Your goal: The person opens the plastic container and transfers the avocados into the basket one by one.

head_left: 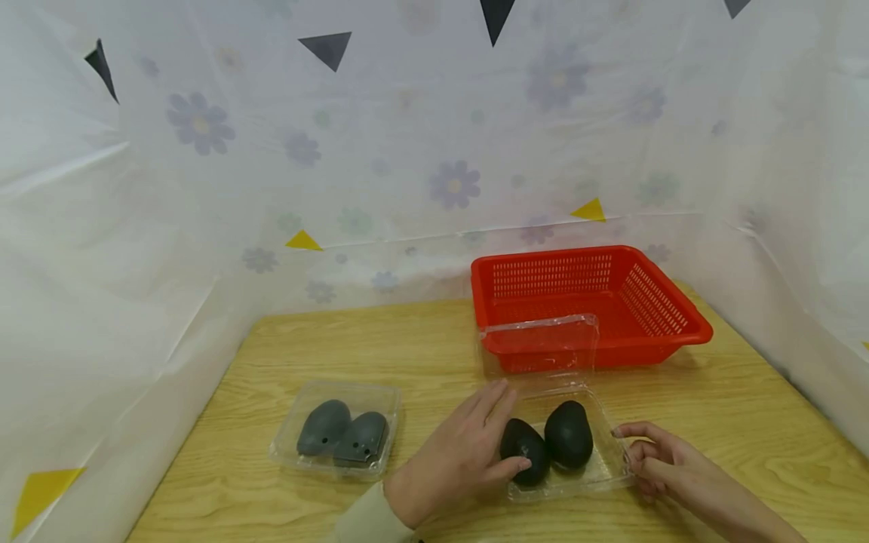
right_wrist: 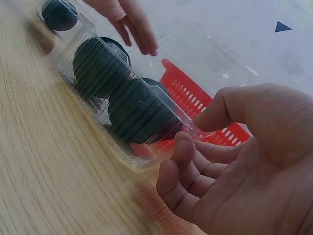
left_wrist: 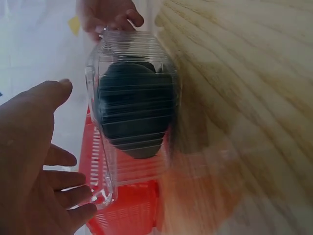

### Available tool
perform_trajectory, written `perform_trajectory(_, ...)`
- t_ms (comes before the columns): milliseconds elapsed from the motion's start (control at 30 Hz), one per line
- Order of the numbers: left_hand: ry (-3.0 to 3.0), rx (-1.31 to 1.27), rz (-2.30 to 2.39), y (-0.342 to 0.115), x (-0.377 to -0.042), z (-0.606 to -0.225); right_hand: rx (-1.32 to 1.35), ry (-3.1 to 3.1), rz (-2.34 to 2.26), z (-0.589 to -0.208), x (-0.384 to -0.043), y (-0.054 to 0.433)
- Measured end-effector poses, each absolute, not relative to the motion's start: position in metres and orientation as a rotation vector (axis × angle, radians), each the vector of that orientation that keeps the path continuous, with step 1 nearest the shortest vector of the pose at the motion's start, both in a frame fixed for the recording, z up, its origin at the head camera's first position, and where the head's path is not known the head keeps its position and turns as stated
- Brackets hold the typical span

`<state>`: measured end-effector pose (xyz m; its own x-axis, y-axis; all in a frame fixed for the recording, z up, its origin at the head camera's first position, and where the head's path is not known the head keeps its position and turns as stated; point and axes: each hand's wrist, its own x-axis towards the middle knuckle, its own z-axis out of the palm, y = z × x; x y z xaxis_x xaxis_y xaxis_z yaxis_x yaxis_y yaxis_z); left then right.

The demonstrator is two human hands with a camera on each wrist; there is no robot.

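Note:
A clear plastic clamshell box (head_left: 597, 479) lies on the table with its lid (head_left: 539, 347) raised at the back, against the red basket. Two dark avocado-shaped pieces (head_left: 569, 435) sit side by side in its base. Over the left side of the box my left hand (head_left: 468, 445) is spread, palm down, its thumb overlapping the left piece in the head view. The left wrist view shows those fingers loosely extended beside the rim. My right hand (head_left: 668, 467) pinches the box's right edge between thumb and fingertips, as the right wrist view (right_wrist: 239, 147) also shows.
A red slotted basket (head_left: 679, 347) stands behind the box. To the left, a second clear box (head_left: 281, 449) with its lid down holds two dark rounded pieces (head_left: 326, 426) with small holes. White floral sheeting (head_left: 407, 151) surrounds the wooden table (head_left: 237, 452).

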<state>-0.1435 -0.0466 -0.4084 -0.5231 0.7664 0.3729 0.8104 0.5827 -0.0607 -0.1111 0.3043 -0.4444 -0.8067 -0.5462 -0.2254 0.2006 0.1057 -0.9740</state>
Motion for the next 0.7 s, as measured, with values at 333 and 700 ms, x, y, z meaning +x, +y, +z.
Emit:
perform_trajectory(333, -2.697, -1.292, -0.176, -0.045, -0.147, -0.417, -0.466, 2.549, -1.505, -0.437, -0.105, 0.287)
perform_trajectory(700, -2.679, -1.332, -0.155, -0.039, -0.142, -0.412, -0.637, 3.236, -1.033, -0.408, -0.105, 0.256)
